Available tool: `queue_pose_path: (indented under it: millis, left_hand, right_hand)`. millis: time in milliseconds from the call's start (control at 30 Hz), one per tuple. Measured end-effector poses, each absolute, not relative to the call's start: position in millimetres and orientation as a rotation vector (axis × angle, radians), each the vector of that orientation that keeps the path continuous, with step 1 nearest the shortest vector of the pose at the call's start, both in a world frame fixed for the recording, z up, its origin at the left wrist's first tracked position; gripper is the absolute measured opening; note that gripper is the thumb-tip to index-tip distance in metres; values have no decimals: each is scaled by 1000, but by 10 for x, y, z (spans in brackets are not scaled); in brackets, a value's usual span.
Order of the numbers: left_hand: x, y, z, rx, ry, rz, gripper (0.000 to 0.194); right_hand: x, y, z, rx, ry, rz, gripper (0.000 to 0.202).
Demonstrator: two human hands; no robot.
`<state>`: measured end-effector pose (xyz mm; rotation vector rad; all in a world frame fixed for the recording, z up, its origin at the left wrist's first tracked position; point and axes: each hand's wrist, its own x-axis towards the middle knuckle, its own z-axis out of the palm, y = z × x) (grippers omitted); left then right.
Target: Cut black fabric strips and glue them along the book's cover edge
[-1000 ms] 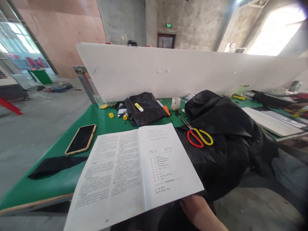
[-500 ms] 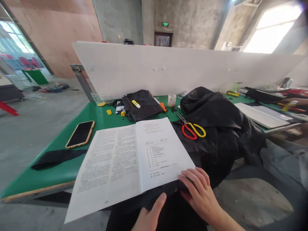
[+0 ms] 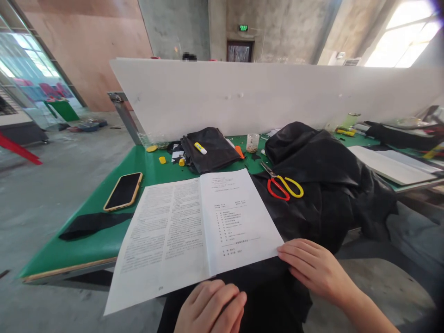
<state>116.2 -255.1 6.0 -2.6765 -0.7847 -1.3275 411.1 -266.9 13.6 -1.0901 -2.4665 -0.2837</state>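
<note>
A printed sheet with a centre fold lies open near the table's front edge, over black cloth. My right hand is at its lower right corner, fingers pressed together; whether they pinch the paper is hard to make out. Just below the sheet's lower edge, my left hand is closed with its fingers curled, and what it holds, if anything, is hidden. Scissors with one red and one yellow handle rest on black leather-like material to the right of the sheet.
On the green table are a phone, a black strip, a folded black piece with a yellow-and-white tube, and a clear cup. A white panel stands behind. White boards lie at right.
My left hand has curled its fingers and moved up to the sheet's lower edge. My right hand has shifted right at the corner. The whole view has turned slightly left.
</note>
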Motion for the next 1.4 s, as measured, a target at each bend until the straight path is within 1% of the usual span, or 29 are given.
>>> queue_pose_path:
  millis: [67, 167, 233, 333, 433, 567, 667, 800, 867, 900, 967, 1000, 1033, 1100, 1167, 1300, 1400]
  left_hand:
    - [1152, -2462, 102, -2672, -887, -1092, 30]
    - [1149, -2326, 120, -2693, -983, -729, 50]
    - [1159, -2254, 111, -2678, -980, -609, 54]
    - [1195, -2201, 98, -2688, -889, -542, 57]
    - [1241, -2223, 102, -2716, -817, -566, 52]
    - [1281, -2312, 126, -2752, -841, -823, 28]
    - [1276, -2356, 171, -2827, -939, -985, 18]
    - [1250, -2381, 242, -2876, -1055, -983, 15]
    - [1251, -2406, 247, -2886, -1059, -931, 7]
    - [1255, -2423, 234, -2881, -1049, -900, 11]
    - [1265, -2466, 177, -2833, -1027, -835, 29]
    - [1268, -2487, 136, -2792, -1021, -795, 35]
    - [1269, -2507, 93, -2751, -1019, -752, 37]
    - [1267, -2536, 18, -2677, -1012, -679, 35]
    - [1264, -2549, -12, -2626, -991, -686, 32]
    - [1263, -2540, 67, -2625, -961, -923, 20]
    - [1263, -2530, 144, -2720, -1105, -1046, 16]
  right_hand:
    - [4090, -2643, 197, -1113, -2456, -236, 25]
    - [4076, -2580, 281, -1188, -2475, -124, 23]
    - [4074, -2533, 324, -1272, -2497, -16, 23]
    - [4063, -2474, 372, -1393, -2483, 113, 24]
    - [4030, -2433, 403, -1479, -2446, 168, 24]
    - [3983, -2410, 390, -1510, -2448, 179, 24]
    - [3980, -2425, 348, -1492, -2453, 186, 24]
    - [4009, -2459, 318, -1474, -2445, 203, 23]
    - [4022, -2468, 331, -1477, -2438, 208, 23]
    - [4025, -2472, 342, -1480, -2434, 209, 23]
    - [4025, -2482, 359, -1492, -2424, 209, 24]
    - [4021, -2491, 360, -1501, -2416, 206, 24]
    - [4016, -2502, 353, -1509, -2409, 200, 24]
    - [4000, -2528, 314, -1517, -2391, 177, 23]
    - [3985, -2555, 252, -1516, -2378, 139, 22]
    - [3978, -2584, 156, -1492, -2349, 76, 21]
    - [3997, -2588, 148, -1464, -2337, 58, 20]
